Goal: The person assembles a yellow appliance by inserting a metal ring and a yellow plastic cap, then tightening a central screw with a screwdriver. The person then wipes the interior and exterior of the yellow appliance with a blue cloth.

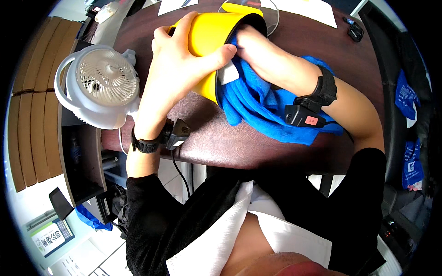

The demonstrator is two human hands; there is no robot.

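A yellow bucket-like container (209, 32) with a dark inside lies tilted over the table, its mouth facing right. My left hand (182, 62) is wrapped round its side, the thumb near the rim. My right hand (248, 43) reaches into the mouth, and its fingers are hidden inside. A blue cloth (281, 117) runs from the mouth, under my right forearm, and spreads onto the tabletop. Part of the cloth is inside the container next to my right hand; whether my fingers grip it cannot be seen. A white tag (229, 72) shows at the rim.
A white fan (108, 85) stands at the left of the dark brown table (221, 142). Behind the container is a round clear thing (274, 20) with a yellow part. Paper sheets (317, 11) lie at the back, a small black object (354, 31) at the far right. Cables trail from both wrist devices.
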